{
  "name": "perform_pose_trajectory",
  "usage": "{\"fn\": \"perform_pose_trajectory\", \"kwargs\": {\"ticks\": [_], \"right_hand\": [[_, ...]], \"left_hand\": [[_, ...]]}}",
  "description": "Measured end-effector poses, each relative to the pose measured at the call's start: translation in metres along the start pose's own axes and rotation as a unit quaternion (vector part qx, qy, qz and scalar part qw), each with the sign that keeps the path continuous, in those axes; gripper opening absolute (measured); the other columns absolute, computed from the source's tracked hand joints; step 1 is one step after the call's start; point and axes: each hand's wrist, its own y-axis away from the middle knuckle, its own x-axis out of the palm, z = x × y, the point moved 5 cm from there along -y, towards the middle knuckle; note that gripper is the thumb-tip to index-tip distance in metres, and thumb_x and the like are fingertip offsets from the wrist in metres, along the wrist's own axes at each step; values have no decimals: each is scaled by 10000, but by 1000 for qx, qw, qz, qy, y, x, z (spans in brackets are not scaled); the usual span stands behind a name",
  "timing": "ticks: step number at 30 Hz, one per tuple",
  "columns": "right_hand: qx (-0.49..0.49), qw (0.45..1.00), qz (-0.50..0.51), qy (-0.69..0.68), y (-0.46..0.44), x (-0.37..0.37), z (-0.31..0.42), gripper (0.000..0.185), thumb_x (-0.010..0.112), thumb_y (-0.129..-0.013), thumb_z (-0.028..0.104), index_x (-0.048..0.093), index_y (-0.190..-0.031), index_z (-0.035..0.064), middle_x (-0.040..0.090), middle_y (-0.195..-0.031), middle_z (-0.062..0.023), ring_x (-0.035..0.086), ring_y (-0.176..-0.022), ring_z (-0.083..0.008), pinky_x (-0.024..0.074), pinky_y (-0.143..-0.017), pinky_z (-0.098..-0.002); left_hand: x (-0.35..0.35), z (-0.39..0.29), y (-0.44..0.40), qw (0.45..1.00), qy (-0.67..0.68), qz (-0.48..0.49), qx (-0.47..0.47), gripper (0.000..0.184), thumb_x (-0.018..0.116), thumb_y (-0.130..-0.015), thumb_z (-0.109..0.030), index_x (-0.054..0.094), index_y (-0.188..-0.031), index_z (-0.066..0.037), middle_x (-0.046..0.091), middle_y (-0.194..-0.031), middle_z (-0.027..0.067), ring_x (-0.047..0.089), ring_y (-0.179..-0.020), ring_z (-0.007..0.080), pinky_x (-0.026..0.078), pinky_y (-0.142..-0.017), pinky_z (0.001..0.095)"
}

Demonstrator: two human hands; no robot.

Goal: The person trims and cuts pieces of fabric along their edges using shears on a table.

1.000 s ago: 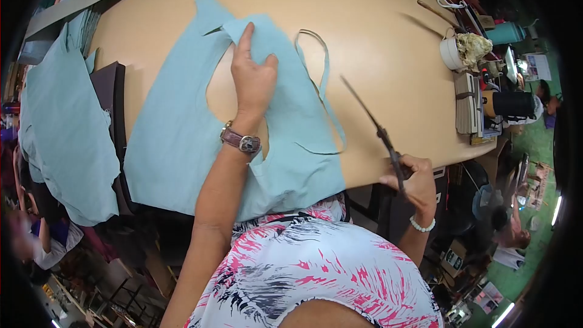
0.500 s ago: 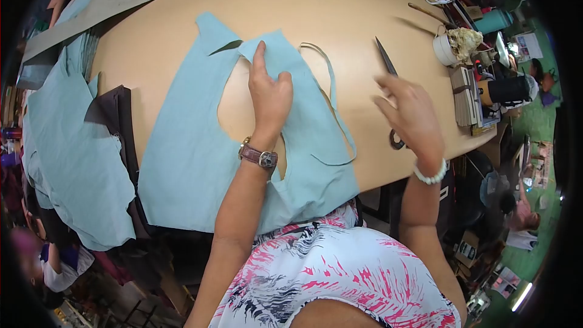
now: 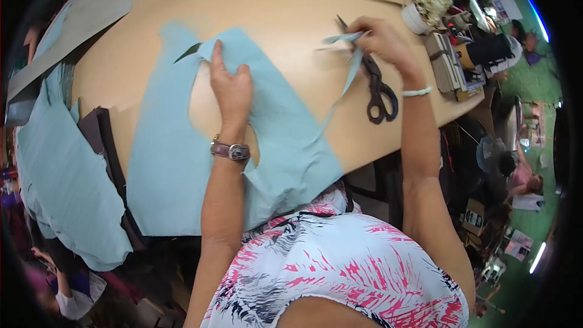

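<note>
Light blue cloth (image 3: 164, 121) with an opening in its middle is spread on the wooden table (image 3: 291, 6). My left hand (image 3: 231, 91) lies on its upper part, index finger stretched toward the top edge and thumb apart, holding nothing. Further right, my right hand (image 3: 384, 42) is raised over the table, its fingers closed on a narrow blue strip (image 3: 351, 76) that hangs toward the cloth's right edge. Dark-handled scissors (image 3: 375, 88) lie on the table just below that hand, their blades partly hidden by the strip and fingers.
More blue cloth (image 3: 67, 170) hangs over the left table edge, beside a dark folded fabric (image 3: 100, 133). A grey board (image 3: 91, 18) is at the upper left. A white cup (image 3: 415, 19), bound stacks (image 3: 442, 64) and a black bottle (image 3: 489, 51) line the right side.
My right hand has put the scissors down on the table, moved up and left, and taken hold of the strip, lifting it. My left hand stays on the cloth; the camera view has shifted.
</note>
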Motion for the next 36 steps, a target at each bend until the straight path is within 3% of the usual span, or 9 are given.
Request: {"fn": "perform_pose_trajectory", "kwargs": {"ticks": [6, 9, 14, 18, 20, 24, 28, 31, 36], "right_hand": [[149, 947, -207, 193, 52, -167, -72, 185, 557, -733, 138, 639, -807, -11, 589, -632, -57, 522, -539, -96, 427, -535, -252], [207, 906, -238, 282, 67, -204, -77, 207, 537, -730, 121, 649, -877, 28, 635, -774, -136, 614, -696, -193, 463, -674, -305], [-9, 747, -283, 602, 59, -158, -14, 338, 514, -743, 82, 586, -1073, 60, 528, -1149, -149, 499, -1044, -329, 407, -883, -385], [-149, 949, -170, 220, 26, -7, 31, 375, 552, -802, 231, 535, -1120, 33, 495, -1193, -167, 447, -1115, -321, 360, -938, -389], [-201, 975, -73, 51, 25, 84, 63, 522, 529, -817, 365, 445, -1222, 47, 425, -1255, -201, 386, -1173, -344, 276, -1000, -423], [-227, 950, -82, 200, 23, 171, 98, 549, 483, -834, 403, 402, -1256, 61, 318, -1336, -196, 291, -1223, -381, 211, -999, -528], [-192, 942, -121, 249, 15, 172, 89, 485, 477, -843, 337, 431, -1229, 47, 362, -1301, -187, 301, -1214, -354, 227, -980, -523], [-172, 930, -171, 277, 10, 150, 71, 402, 496, -828, 275, 514, -1145, 29, 453, -1211, -163, 387, -1133, -328, 287, -919, -488], [-121, 915, -203, 327, 27, 113, 61, 292, 540, -795, 291, 611, -916, 35, 548, -941, -103, 474, -963, -270, 323, -817, -428]], "left_hand": [[1, 0, 0, 999, -36, 12, -6, 604, 442, -717, 34, 306, -1305, 31, 442, -635, -9, 352, -465, 56, 342, -433, 219], [3, 0, 0, 1000, -15, 0, 7, 579, 434, -723, 41, 330, -1293, 36, 506, -790, 13, 342, -495, 21, 304, -432, 187], [0, 1, -2, 998, -18, -4, 52, 606, 444, -709, 40, 318, -1302, 22, 542, -854, 69, 352, -497, 61, 355, -459, 214], [-2, 1, -7, 991, -63, 13, 119, 623, 464, -710, 16, 307, -1313, 7, 537, -1004, 146, 481, -679, 137, 415, -614, 246], [-11, -24, -2, 987, -121, 78, 76, 619, 496, -727, -22, 304, -1314, 7, 503, -1116, 201, 524, -877, 208, 425, -746, 279], [-67, -61, 28, 914, -361, 98, 160, 643, 586, -777, -190, 297, -1321, -6, 388, -1281, 253, 364, -1228, 291, 333, -961, 332], [-154, -20, 89, 831, -556, -1, 8, 627, 583, -805, -335, 337, -1325, -86, 386, -1313, 184, 335, -1231, 340, 269, -990, 457], [-161, 9, 120, 824, -562, -64, 35, 453, 559, -830, -280, 475, -1234, -93, 420, -1286, 182, 362, -1202, 370, 261, -977, 509], [-142, 10, 47, 866, -468, -34, 174, 221, 505, -855, -145, 619, -1021, -54, 526, -1163, 179, 448, -1114, 387, 350, -936, 427]]}}
